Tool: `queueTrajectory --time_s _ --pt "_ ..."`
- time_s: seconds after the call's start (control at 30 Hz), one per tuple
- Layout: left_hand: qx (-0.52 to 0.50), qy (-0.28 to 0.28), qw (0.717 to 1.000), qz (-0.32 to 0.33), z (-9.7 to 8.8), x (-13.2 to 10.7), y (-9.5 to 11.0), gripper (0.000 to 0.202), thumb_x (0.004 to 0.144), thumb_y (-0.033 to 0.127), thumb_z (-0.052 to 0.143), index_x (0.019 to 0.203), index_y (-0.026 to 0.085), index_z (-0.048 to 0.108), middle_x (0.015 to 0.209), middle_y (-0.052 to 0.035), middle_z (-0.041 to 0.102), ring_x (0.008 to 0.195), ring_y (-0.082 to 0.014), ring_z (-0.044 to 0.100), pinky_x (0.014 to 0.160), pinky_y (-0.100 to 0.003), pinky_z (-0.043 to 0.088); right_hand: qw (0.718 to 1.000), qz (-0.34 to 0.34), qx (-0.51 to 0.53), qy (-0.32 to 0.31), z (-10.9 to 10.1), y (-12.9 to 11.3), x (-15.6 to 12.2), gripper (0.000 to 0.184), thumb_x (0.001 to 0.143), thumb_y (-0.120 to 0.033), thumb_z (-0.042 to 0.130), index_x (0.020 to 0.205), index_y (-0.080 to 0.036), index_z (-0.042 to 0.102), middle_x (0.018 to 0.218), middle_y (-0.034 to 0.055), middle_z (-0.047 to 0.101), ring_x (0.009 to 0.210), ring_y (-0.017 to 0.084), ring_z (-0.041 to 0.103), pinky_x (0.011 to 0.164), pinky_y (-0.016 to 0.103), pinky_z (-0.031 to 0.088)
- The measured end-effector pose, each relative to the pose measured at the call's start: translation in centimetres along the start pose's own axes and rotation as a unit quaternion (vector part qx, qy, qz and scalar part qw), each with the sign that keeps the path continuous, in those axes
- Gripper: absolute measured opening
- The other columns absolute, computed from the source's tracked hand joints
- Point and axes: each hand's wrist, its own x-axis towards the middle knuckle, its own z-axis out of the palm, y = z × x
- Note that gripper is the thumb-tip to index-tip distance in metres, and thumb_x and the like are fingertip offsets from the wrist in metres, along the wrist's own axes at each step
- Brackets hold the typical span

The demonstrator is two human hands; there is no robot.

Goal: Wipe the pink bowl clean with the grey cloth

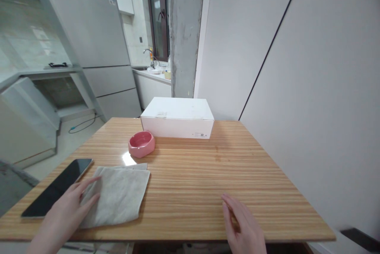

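Wood-grain table (208, 182) fills the lower half of the view, standing against a pale wall on the right in a kitchen.

Nearest, the right hand (245, 224) lies at the front edge of the table, fingers loosely spread and flat, holding nothing, with bare wood around it. The left hand (67, 212) reaches in from the front left, its open fingers resting on the near left part of a folded grey cloth (117, 196); it presses rather than grips. The cloth lies flat near the table's front left. Just beside it on the left, a dark phone (57, 190) lies face up, slanting toward the corner, close to the left hand.

Farther back, a pink bowl (141, 143) stands upright just beyond the cloth. Behind it, a closed white box (177, 118) sits at the far edge of the table.

Beyond the table, a grey fridge (89, 28) stands at the left, and a sink with a tap (147, 54) shows under a window.
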Motion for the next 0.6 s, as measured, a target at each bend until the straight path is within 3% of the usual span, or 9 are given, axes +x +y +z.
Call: queueTrajectory --time_s 0.1,0.17,0.27,0.37,0.47,0.6 --pt "0.055 0.086 0.992 0.076 0.7 -1.8 3.3 0.041 0.08 0.047 0.044 0.106 0.022 0.064 0.115 -0.0133 0.06 0.094 -0.0347 0.059 0.083 -0.051 0.047 1.0 0.014 0.012 0.007 -0.1 -0.5 1.2 0.019 0.092 -0.026 0.047 0.102 -0.019 0.062 0.094 0.0066 0.071 0.086 0.018 0.068 0.079 0.03 0.053" --pt "-0.034 0.101 0.983 0.15 1.5 -3.5 6.9 0.035 0.085 0.045 0.042 0.103 0.023 0.062 0.108 -0.0091 0.062 0.095 -0.027 0.06 0.087 -0.041 0.048 0.999 0.028 0.032 -0.006 0.2 -1.4 2.3 0.02 0.093 -0.028 0.044 0.093 -0.019 0.062 0.084 0.0055 0.07 0.077 0.017 0.067 0.072 0.027 0.052" --pt "-0.12 -0.013 0.968 0.222 2.9 -5.9 12.4 0.025 0.091 0.037 0.041 0.081 0.025 0.06 0.075 -0.0005 0.064 0.065 -0.0148 0.061 0.062 -0.025 0.047 0.996 0.042 0.057 -0.046 1.2 -3.0 3.6 0.028 0.095 -0.027 0.04 0.075 -0.02 0.058 0.064 0.0009 0.062 0.058 0.013 0.061 0.056 0.023 0.044" --pt "-0.11 -0.096 0.944 0.297 4.6 -7.4 16.2 0.027 0.092 0.028 0.041 0.07 0.022 0.056 0.064 0.0008 0.063 0.055 -0.0127 0.06 0.053 -0.024 0.04 0.995 0.039 0.036 -0.08 2.7 -4.3 4.2 0.034 0.096 -0.027 0.036 0.068 -0.021 0.054 0.054 -0.002 0.055 0.048 0.011 0.055 0.051 0.024 0.034" --pt "-0.077 -0.138 0.929 0.334 6.2 -8.3 17.6 0.023 0.09 0.021 0.042 0.071 0.021 0.055 0.066 -0.0008 0.065 0.059 -0.0156 0.063 0.053 -0.025 0.038 0.991 0.026 0.016 -0.129 4.1 -4.8 4.0 0.034 0.096 -0.026 0.034 0.067 -0.021 0.052 0.055 -0.0021 0.057 0.047 0.012 0.056 0.05 0.026 0.029" --pt "-0.061 -0.133 0.939 0.313 7.3 -8.8 17.5 0.021 0.089 0.02 0.042 0.072 0.021 0.053 0.069 -0.0016 0.064 0.062 -0.0178 0.063 0.055 -0.027 0.038 0.982 0.015 -0.006 -0.186 4.9 -4.8 3.5 0.03 0.095 -0.023 0.034 0.069 -0.022 0.05 0.06 -0.0014 0.06 0.052 0.014 0.058 0.051 0.027 0.027"
